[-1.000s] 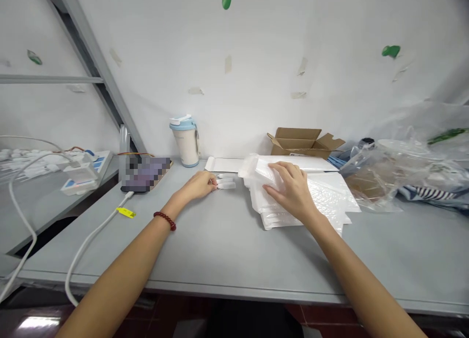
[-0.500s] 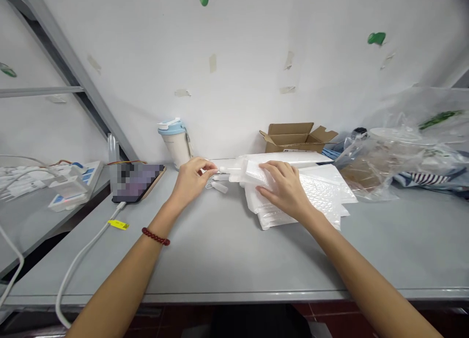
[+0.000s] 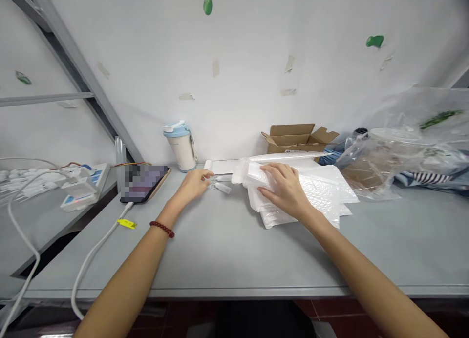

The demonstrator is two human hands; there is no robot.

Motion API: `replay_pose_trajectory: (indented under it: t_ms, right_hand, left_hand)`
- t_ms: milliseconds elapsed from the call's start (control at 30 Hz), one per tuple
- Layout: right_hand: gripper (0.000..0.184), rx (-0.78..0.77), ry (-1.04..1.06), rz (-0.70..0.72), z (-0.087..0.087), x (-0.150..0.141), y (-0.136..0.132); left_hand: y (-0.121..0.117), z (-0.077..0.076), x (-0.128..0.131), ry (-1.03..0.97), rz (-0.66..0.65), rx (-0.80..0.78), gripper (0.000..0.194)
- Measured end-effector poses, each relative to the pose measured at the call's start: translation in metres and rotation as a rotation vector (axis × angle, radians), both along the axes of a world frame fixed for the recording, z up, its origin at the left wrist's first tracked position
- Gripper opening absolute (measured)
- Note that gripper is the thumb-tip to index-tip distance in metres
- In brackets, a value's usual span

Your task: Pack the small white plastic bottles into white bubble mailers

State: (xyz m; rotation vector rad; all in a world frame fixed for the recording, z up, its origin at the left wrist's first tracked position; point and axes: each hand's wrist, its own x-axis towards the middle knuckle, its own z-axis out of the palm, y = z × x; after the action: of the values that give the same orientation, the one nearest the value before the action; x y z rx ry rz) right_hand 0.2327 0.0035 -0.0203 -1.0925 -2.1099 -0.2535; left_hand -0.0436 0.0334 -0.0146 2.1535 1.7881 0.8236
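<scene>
My left hand [image 3: 192,185] lies low on the grey table [image 3: 227,250], fingers curled together, its tips pinching at a few small white plastic parts [image 3: 222,185] beside the bag pile. A red bead bracelet [image 3: 161,228] is on that wrist. My right hand [image 3: 286,187] rests on a stack of white bubble-wrap bags [image 3: 322,194], fingers bent round the raised left edge of the top bag [image 3: 252,172]. What the left fingertips grip is too small to make out clearly.
A white and blue cup [image 3: 180,145] stands by the wall. A tablet [image 3: 143,182] with a white cable [image 3: 98,245] lies to the left. An open cardboard box [image 3: 295,137] and crumpled clear plastic bags [image 3: 395,157] sit at the right. Power strips [image 3: 78,186] are far left.
My left hand rose with a small white part toward the top bag's open edge, then dropped back to the table by the remaining parts. My right hand stayed on the bag stack.
</scene>
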Motion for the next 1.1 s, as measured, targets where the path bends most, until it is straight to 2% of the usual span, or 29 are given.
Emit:
replay_pose_trajectory:
  t_ms: [100,167,300,367,500,600,700,833,1000,1100]
  right_hand:
    - [0.038,-0.009,-0.007,0.0,-0.001,-0.001,0.0]
    - [0.038,-0.017,-0.015,0.004,-0.001,-0.001,0.0]
    - [0.038,-0.024,-0.017,-0.003,-0.001,-0.001,0.001]
    - [0.038,-0.021,-0.02,-0.014,-0.002,-0.001,0.001]
    - [0.038,-0.021,-0.03,-0.015,-0.002,-0.001,0.001]
    - [0.038,-0.021,-0.046,-0.007,-0.002,-0.001,0.0]
    - [0.04,-0.011,-0.05,-0.013,-0.002,-0.001,0.0]
    - [0.039,-0.029,-0.042,-0.011,-0.001,-0.001,0.0]
    - [0.038,-0.053,-0.05,-0.01,0.0,-0.001,0.0]
    - [0.038,-0.05,-0.05,-0.015,-0.001,-0.001,0.0]
  left_hand:
    - [0.006,-0.017,0.001,0.091,-0.075,-0.087,0.029]
    - [0.007,-0.021,0.004,0.125,-0.081,-0.12,0.025]
    - [0.005,-0.011,0.0,0.013,-0.136,-0.207,0.017]
    - [0.002,0.0,-0.003,-0.102,-0.126,-0.131,0.019]
    - [-0.01,0.017,0.009,-0.295,-0.079,0.226,0.021]
    - [-0.016,0.017,0.024,-0.296,-0.105,0.28,0.019]
    - [-0.014,0.011,0.028,-0.253,-0.07,0.212,0.017]
    - [-0.008,0.004,0.018,-0.191,-0.06,0.09,0.021]
    - [-0.013,0.001,0.02,-0.014,-0.307,-0.201,0.03]
    - [-0.018,0.004,0.023,0.052,-0.394,-0.32,0.034]
